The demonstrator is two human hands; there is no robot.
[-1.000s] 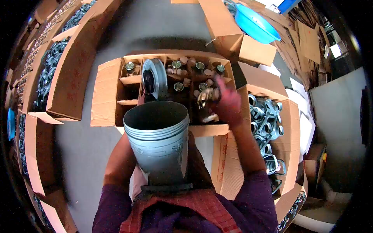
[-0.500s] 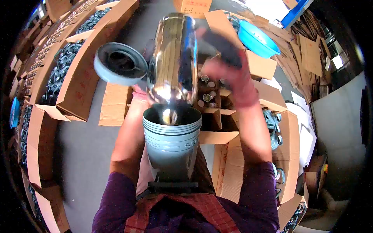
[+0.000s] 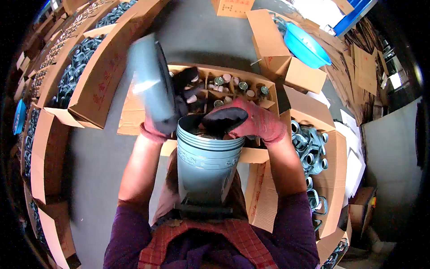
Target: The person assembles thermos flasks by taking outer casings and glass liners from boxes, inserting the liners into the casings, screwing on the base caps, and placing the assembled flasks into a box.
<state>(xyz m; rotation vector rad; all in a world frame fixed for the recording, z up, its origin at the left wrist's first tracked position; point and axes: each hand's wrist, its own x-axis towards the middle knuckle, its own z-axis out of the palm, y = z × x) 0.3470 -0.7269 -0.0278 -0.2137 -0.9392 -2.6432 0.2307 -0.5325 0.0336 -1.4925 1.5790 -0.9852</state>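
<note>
A blue-grey ribbed-neck canister [image 3: 208, 159] stands upright between my knees, its mouth facing up. My right hand [image 3: 255, 120], in a red and black glove, is curled at the mouth, with its fingertips hidden inside. The shiny metal cylinder is almost wholly hidden in the canister. Beside the mouth, my left hand [image 3: 177, 96], gloved too, grips a round blue-grey lid-like part [image 3: 150, 74] tilted on its edge and blurred by motion.
In front stands a divided carton [image 3: 204, 68] with several small round capped pieces. At the right, an open carton [image 3: 331, 179] holds blue-grey handled parts [image 3: 309, 143]. A blue basin [image 3: 307, 45] sits farther back. Long cartons [image 3: 96, 89] line the left.
The metal cylinder has gone down into the canister. My right hand has come down to the mouth. The lid-like part in my left hand has tipped onto its edge.
</note>
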